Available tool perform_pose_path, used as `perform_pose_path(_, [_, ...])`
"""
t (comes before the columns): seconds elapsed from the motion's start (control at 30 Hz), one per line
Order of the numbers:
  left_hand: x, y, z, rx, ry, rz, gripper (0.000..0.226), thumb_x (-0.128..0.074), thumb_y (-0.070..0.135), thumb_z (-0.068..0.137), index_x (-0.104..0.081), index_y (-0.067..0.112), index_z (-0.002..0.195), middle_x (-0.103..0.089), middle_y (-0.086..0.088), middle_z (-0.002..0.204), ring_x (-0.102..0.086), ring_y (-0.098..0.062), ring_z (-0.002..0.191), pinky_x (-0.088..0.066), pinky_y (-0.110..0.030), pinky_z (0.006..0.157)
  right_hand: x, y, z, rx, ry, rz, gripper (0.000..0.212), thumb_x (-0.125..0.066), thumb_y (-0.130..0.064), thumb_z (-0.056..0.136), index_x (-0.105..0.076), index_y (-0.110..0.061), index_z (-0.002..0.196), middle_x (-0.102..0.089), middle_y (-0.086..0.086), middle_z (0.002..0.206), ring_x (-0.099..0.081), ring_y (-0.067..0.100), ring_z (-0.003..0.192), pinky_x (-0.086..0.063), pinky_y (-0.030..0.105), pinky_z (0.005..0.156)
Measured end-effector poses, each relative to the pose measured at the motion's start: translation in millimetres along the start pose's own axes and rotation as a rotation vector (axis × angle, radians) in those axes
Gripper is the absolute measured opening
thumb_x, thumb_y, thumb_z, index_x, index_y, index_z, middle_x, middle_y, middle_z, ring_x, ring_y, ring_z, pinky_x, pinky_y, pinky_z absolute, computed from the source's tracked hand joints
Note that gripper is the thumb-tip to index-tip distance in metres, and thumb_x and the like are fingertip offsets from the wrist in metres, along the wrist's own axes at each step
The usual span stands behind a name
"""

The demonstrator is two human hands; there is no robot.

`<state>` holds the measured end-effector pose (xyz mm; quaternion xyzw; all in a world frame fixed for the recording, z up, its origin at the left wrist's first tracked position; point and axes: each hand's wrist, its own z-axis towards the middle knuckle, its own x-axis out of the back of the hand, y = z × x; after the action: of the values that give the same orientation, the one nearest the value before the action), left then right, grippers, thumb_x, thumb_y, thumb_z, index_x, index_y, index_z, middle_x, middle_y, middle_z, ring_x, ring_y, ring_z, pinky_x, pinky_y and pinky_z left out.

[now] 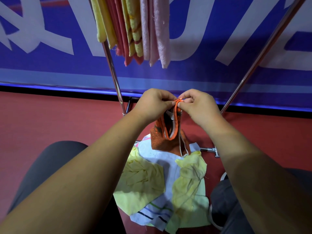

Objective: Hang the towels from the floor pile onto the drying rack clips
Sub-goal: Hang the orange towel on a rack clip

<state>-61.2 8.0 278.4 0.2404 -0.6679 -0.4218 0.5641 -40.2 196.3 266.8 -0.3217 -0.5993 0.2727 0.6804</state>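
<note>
Red floor [50,119] at 9 o'clock. Rack leg [113,71] at 11; hung towels [135,31] at 12, yellow through pink. Left hand [152,103] pinches top edge of orange towel [160,141], dead centre. Right hand [198,106] pinches the same edge, the two sets of fingertips nearly meeting. Towel's lower end reaches pile [140,183] at 6. Second leg [263,53] at 2.
</note>
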Motion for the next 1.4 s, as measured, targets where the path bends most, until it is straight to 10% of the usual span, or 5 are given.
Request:
perform_pose_path(0.43, [-13, -4, -15, 0.175, -0.090, 0.358, 0.056, -0.071, 0.044, 0.070, -0.054, 0.019, 0.117, -0.055, -0.006, 0.120, -0.057, -0.030, 0.113, -0.051, -0.047, 0.098, 20, -25, -5, -0.062, 0.125, 0.277, 0.007, -0.077, -0.013, 0.088, -0.074, -0.017, 0.083, -0.067, 0.007, 0.070, -0.067, 0.018, 0.054, -0.067, 0.047, 0.064])
perform_pose_path(0.87, [94, 117, -57, -0.305, 0.194, -0.130, 0.035, -0.049, -0.002, 0.104, -0.068, 0.024, 0.090, -0.071, -0.004, 0.084, -0.062, -0.021, 0.062, -0.062, -0.048, 0.066, 123, -127, -38, -0.042, 0.210, 0.862, 0.014, -0.060, -0.002, 0.104, -0.055, -0.014, 0.100, -0.073, 0.010, 0.083, -0.080, 0.031, 0.075, -0.067, 0.038, 0.069])
perform_pose_path(1.03, [145, 200, -67, -0.355, 0.266, 0.047, 0.041, -0.043, -0.009, 0.096, -0.075, 0.016, 0.098, -0.072, -0.003, 0.072, -0.064, -0.013, 0.048, -0.047, -0.019, 0.046, 172, -182, -38, 0.044, 0.250, 0.881, 0.015, -0.059, -0.002, 0.105, -0.055, -0.016, 0.102, -0.070, 0.016, 0.095, -0.080, 0.030, 0.078, -0.068, 0.043, 0.077])
perform_pose_path(1.23, [192, 266, -95, -0.447, 0.413, 0.145, 0.031, -0.050, 0.008, 0.098, -0.076, 0.021, 0.090, -0.071, 0.004, 0.075, -0.065, 0.001, 0.063, -0.045, -0.010, 0.053, 216, -244, -47, 0.091, 0.244, 0.950, 0.013, -0.057, -0.001, 0.107, -0.053, -0.012, 0.101, -0.069, 0.019, 0.094, -0.079, 0.025, 0.071, -0.068, 0.038, 0.069])
perform_pose_path(1.4, [212, 285, -116, -0.420, 0.270, 0.173, 0.034, -0.048, 0.032, 0.103, -0.075, 0.016, 0.090, -0.072, -0.008, 0.084, -0.069, -0.022, 0.082, -0.057, -0.041, 0.074, 241, -279, -57, 0.087, 0.199, 1.046, 0.006, -0.058, -0.002, 0.106, -0.058, -0.003, 0.111, -0.075, 0.017, 0.088, -0.080, 0.023, 0.073, -0.066, 0.033, 0.065])
